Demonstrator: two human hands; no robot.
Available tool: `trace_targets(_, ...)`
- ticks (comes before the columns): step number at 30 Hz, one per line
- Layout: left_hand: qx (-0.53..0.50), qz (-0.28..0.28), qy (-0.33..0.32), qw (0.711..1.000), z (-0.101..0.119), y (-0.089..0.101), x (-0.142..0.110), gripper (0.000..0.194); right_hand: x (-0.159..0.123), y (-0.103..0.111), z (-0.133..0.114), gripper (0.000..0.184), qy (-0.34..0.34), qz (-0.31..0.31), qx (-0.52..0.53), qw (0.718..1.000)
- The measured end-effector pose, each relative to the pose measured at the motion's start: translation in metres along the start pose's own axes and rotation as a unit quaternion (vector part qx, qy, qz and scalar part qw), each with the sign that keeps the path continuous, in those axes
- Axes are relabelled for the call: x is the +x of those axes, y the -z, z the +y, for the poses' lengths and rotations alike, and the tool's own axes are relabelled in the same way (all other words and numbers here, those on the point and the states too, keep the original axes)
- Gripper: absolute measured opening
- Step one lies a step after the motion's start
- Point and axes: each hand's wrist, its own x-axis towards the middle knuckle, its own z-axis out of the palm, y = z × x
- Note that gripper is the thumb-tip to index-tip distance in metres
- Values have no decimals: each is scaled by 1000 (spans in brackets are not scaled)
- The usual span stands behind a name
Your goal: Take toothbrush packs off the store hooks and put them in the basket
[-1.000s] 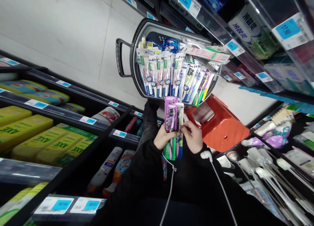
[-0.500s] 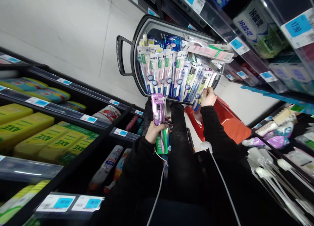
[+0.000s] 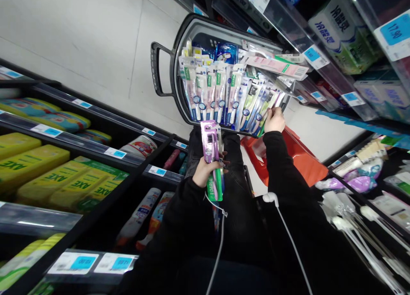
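Observation:
My left hand [image 3: 204, 174] is closed round a purple and green toothbrush pack [image 3: 212, 156], held upright over my lap. My right hand [image 3: 274, 121] reaches forward to the near right end of a row of toothbrush packs [image 3: 224, 96] standing in a dark oval basket [image 3: 178, 62] on the floor. Its fingers pinch the edge of one pack at that end. Both sleeves are black.
An orange stool [image 3: 299, 158] stands under my right arm. Shelves with yellow AXE packs [image 3: 48, 177] and bottles run along the left. Shelves with boxed goods [image 3: 339, 34] and long-handled brushes [image 3: 352, 218] line the right. A white cable [image 3: 288, 239] hangs across my lap.
My right hand left the pack in my left hand and reached to the right end of the basket's row. My left hand kept hold of the purple pack.

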Motion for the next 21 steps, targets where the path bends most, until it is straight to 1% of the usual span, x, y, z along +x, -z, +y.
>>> trace_targets(3,0,-7,-5,1000,2,0,-1,34,-11,11,1,20,-11,23,45,999)
trace_targets(5,-5,-22,-11,1000,3,0,-2,34,-29,22,-2,19,1,30,80,996)
trace_targets(6,-11,-35,-14,999,3,0,-2,33,-42,28,-5,19,17,17,104,994)
trace_targets(7,-17,-49,-18,998,2,0,-2,32,-58,35,-10,19,41,-13,136,990)
trace_targets(8,-23,-64,-20,997,1,0,-3,31,-75,42,-16,19,70,-62,177,980)
trace_targets(9,-27,-76,-20,997,0,-1,-3,30,-93,49,-23,18,97,-125,220,963)
trace_targets(10,-29,-84,-19,996,-1,-1,-4,29,-110,54,-29,18,118,-191,261,939)
trace_targets(11,-27,-91,-16,995,-2,-1,-4,28,-127,59,-36,17,127,-242,289,918)
trace_targets(12,-23,-97,-13,995,-2,-1,-5,29,-142,62,-41,17,124,-278,308,901)
trace_targets(13,-16,-104,-8,994,-2,-2,-5,29,-154,64,-46,18,113,-299,318,893)
trace_targets(15,-3,-126,1,992,-1,-3,-7,30,-170,65,-50,21,78,-313,333,886)
trace_targets(17,2,-154,10,988,1,-4,-9,31,-176,63,-50,21,44,-310,354,881)
trace_targets(19,-4,-182,25,983,1,-5,-11,31,-175,60,-48,17,11,-296,378,877)
trace_targets(21,-15,-210,47,976,0,-6,-12,32,-171,59,-45,17,-30,-305,401,863)
